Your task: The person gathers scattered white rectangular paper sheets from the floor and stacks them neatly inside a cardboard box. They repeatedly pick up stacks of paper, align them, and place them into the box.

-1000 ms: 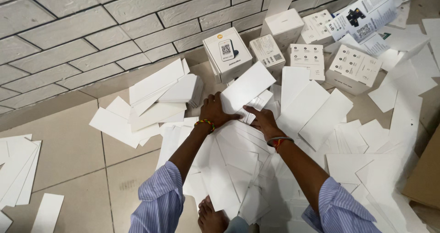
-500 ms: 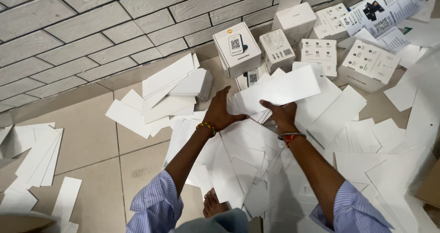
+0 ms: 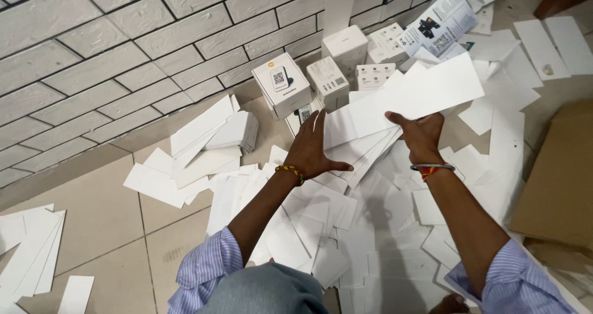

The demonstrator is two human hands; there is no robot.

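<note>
The right hand (image 3: 422, 138) had hold of a bundle of long white cards (image 3: 407, 101), thumb on top and fingers curled beneath, so that the bundle was lifted off the floor and fanned out toward the boxes. The top card of that bundle stuck out far to the right, above the loose sheets. The left hand (image 3: 315, 148) lay open and flat, fingers spread, its palm against the near end of the same bundle and gripping nothing (it looked more like steadying or squaring than holding).

By my reading, the step in hand was gathering: loose cards were being collected off the heap (image 3: 321, 221) and brought together into one stack. The bundle was far from even, with lower cards splayed out at the left below the top one, so the next move would call for both hands to close on the short ends and tap the edges flush before the lot went anywhere.

A stack (image 3: 238, 131) of like cards lay on the tiled floor (image 3: 92, 209) to the left, just beside the heap, and a few more cards lay near the left edge of the view. Small white boxes (image 3: 281, 84) stood in a row against the brick wall (image 3: 92, 48), beyond the hands. A brown cardboard sheet (image 3: 556, 178) lay to the right, well apart from the bundle.
</note>
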